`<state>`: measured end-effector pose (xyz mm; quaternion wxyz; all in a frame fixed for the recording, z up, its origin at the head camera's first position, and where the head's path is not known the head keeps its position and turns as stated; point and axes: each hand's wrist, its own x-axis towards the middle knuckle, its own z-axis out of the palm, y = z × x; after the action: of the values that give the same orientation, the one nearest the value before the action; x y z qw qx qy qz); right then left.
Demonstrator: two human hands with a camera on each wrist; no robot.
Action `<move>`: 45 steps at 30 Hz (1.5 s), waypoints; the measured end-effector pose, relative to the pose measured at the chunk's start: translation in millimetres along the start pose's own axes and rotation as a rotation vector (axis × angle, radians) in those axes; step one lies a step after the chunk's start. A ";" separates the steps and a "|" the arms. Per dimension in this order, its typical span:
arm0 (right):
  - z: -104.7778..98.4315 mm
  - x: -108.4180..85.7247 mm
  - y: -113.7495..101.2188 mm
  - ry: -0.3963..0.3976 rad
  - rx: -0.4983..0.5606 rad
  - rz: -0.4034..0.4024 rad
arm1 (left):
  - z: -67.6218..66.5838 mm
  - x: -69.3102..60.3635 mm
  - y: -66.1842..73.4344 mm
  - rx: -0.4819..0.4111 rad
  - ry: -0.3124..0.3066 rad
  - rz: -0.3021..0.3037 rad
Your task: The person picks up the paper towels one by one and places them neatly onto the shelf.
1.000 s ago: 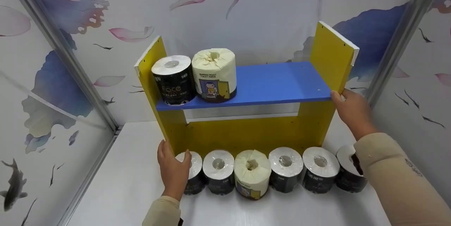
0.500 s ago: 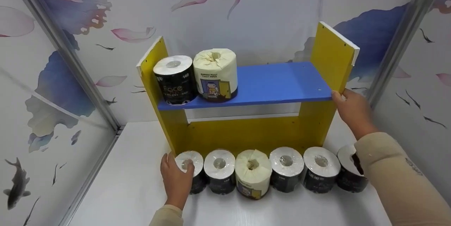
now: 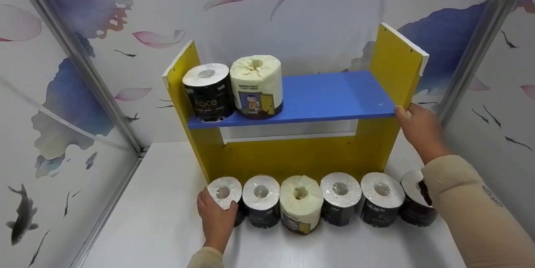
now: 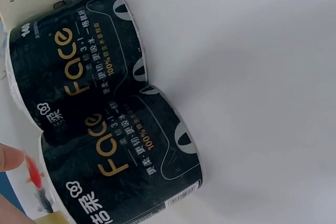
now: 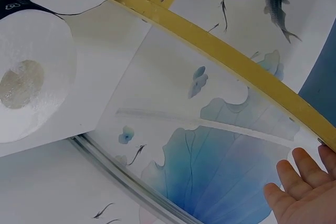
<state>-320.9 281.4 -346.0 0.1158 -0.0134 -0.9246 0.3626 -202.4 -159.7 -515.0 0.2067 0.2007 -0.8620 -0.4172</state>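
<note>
A yellow shelf unit (image 3: 288, 157) with a blue board (image 3: 334, 94) stands on the table. On that board are a black-wrapped toilet paper roll (image 3: 209, 96) and a cream toilet paper roll (image 3: 257, 88). My left hand (image 3: 218, 220) is at the leftmost roll of the front row (image 3: 217, 188), thumb and fingers spread at its top. The left wrist view shows that roll's black Face wrapper (image 4: 121, 166) uncovered, with a fingertip (image 4: 10, 157) near its top edge. My right hand (image 3: 422, 132) holds the right side panel (image 3: 397, 63) by its front edge, other fingers loosely extended (image 5: 296, 177).
Several more rolls, such as a cream one (image 3: 301, 205) and a black-wrapped one (image 3: 380, 201), stand in a row before the shelf. The white table (image 3: 159, 209) is bounded by patterned walls (image 3: 326, 17) with metal corner posts (image 3: 83, 63).
My left hand has left the shelf's left panel and moved right and down to the leftmost front roll. My right hand stays on the right panel. Shelf and rolls keep their places.
</note>
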 end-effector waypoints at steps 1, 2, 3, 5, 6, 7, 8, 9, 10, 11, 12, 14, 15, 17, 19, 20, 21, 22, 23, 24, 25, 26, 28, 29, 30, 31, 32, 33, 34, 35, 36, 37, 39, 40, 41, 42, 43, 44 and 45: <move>0.0 0.3 -0.1 0.000 -0.005 0.002 | 1.0 -0.4 -0.6 -0.003 0.000 -0.009; 0.0 0.5 -0.1 0.001 -0.007 0.003 | 2.1 -0.7 -1.5 -0.006 0.000 -0.021; 0.1 0.6 -0.2 0.003 -0.009 0.004 | 3.1 -1.0 -2.4 -0.008 0.000 -0.032; 0.2 0.6 -0.5 0.007 -0.008 0.006 | 5.3 -1.3 -4.1 -0.016 0.007 -0.045; 0.2 0.6 -0.7 0.010 -0.006 0.007 | 6.3 -1.4 -4.8 -0.023 0.010 -0.046; 0.2 0.5 -0.8 0.010 0.000 0.009 | 7.4 -1.6 -5.5 -0.030 0.013 -0.047; 0.2 0.5 -1.0 0.011 0.004 0.009 | 8.5 -1.7 -6.1 -0.038 0.016 -0.047; 0.2 0.5 -1.1 0.011 0.005 0.010 | 9.5 -2.0 -6.4 -0.043 0.019 -0.045; 0.0 0.4 -1.3 0.010 0.004 0.009 | 10.5 -2.2 -6.7 -0.048 0.018 -0.045; -0.1 0.4 -1.4 0.012 0.000 0.007 | 11.4 -2.5 -7.0 -0.051 0.017 -0.048; -0.1 0.4 -1.6 0.013 -0.004 0.006 | 12.1 -2.6 -7.0 -0.051 0.016 -0.050; -0.2 0.2 -1.8 0.016 -0.012 0.007 | 13.5 -2.3 -7.0 -0.047 0.016 -0.059; -0.3 0.0 -1.8 0.017 -0.011 0.007 | 14.0 -2.1 -6.8 -0.042 0.013 -0.067; -0.4 -0.2 -1.8 0.023 -0.016 0.005 | 15.0 -2.0 -6.8 -0.039 0.006 -0.082; -0.5 -0.3 -1.5 0.030 -0.020 0.000 | 16.2 -1.9 -7.4 -0.040 -0.001 -0.089; -0.7 -0.4 -1.4 0.035 -0.023 -0.006 | 16.7 -1.8 -7.9 -0.043 0.000 -0.089; -0.8 -0.4 -1.3 0.039 -0.026 -0.011 | 17.3 -2.0 -8.4 -0.047 -0.003 -0.091; -1.0 -0.6 -1.3 0.042 -0.030 -0.015 | 17.8 -2.0 -8.9 -0.053 -0.003 -0.090; -1.2 -0.6 -1.4 0.044 -0.032 -0.019 | 18.5 -2.0 -9.7 -0.059 -0.001 -0.088; -1.3 -0.7 -1.5 0.042 -0.032 -0.016 | 19.2 -1.8 -10.2 -0.064 0.004 -0.087; -1.4 -0.7 -1.7 0.040 -0.031 -0.012 | 19.8 -1.6 -10.5 -0.070 0.008 -0.088; -1.4 -0.7 -1.9 0.039 -0.029 -0.009 | 20.2 -1.5 -10.7 -0.074 0.009 -0.091; -1.3 -0.5 -2.3 0.035 -0.026 0.001 | 21.3 -0.9 -11.3 -0.079 0.006 -0.100; -1.1 -0.3 -2.4 0.034 -0.025 0.005 | 21.8 -0.7 -11.4 -0.083 0.010 -0.102; -0.8 -0.2 -2.5 0.035 -0.025 0.009 | 22.3 -0.5 -11.6 -0.085 0.010 -0.105; -0.7 -0.4 -2.4 0.037 -0.022 0.011 | 22.7 0.0 -11.7 -0.085 0.009 -0.107; -0.5 -0.5 -2.2 0.039 -0.021 0.010 | 23.0 0.3 -11.8 -0.086 0.008 -0.110; -0.4 -0.6 -2.1 0.042 -0.021 0.009 | 23.4 0.7 -12.0 -0.088 0.007 -0.113; -0.2 -0.6 -1.9 0.044 -0.021 0.008 | 23.8 1.0 -12.0 -0.089 0.009 -0.115; -0.2 -0.7 -1.7 0.046 -0.021 0.007 | 24.3 1.3 -12.3 -0.089 0.011 -0.118; -0.2 -0.9 -1.6 0.047 -0.019 0.007 | 25.0 1.6 -12.7 -0.089 0.011 -0.121; -0.1 -1.1 -1.5 0.046 -0.016 0.008 | 25.4 1.7 -12.9 -0.090 0.012 -0.124; 0.1 -1.3 -1.4 0.045 -0.011 0.013 | 26.4 1.8 -13.9 -0.090 0.021 -0.125; 0.1 -1.4 -1.5 0.042 -0.009 0.017 | 26.9 1.8 -14.1 -0.090 0.022 -0.126; 0.2 -1.4 -1.5 0.043 -0.009 0.020 | 27.2 1.6 -14.3 -0.091 0.025 -0.126; 0.4 -1.2 -1.4 0.045 -0.009 0.022 | 27.6 1.5 -14.7 -0.091 0.028 -0.127; 0.6 -1.0 -1.4 0.045 -0.010 0.023 | 27.9 1.4 -14.9 -0.092 0.031 -0.127; 0.8 -0.7 -1.3 0.046 -0.012 0.024 | 28.1 1.3 -15.4 -0.092 0.038 -0.124; 1.1 -0.6 -1.2 0.046 -0.010 0.025 | 28.2 1.2 -15.7 -0.093 0.041 -0.123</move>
<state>-320.5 279.7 -346.0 0.1322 -0.0338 -0.9233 0.3590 -215.5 -151.3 -543.4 0.2076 0.2518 -0.8233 -0.4644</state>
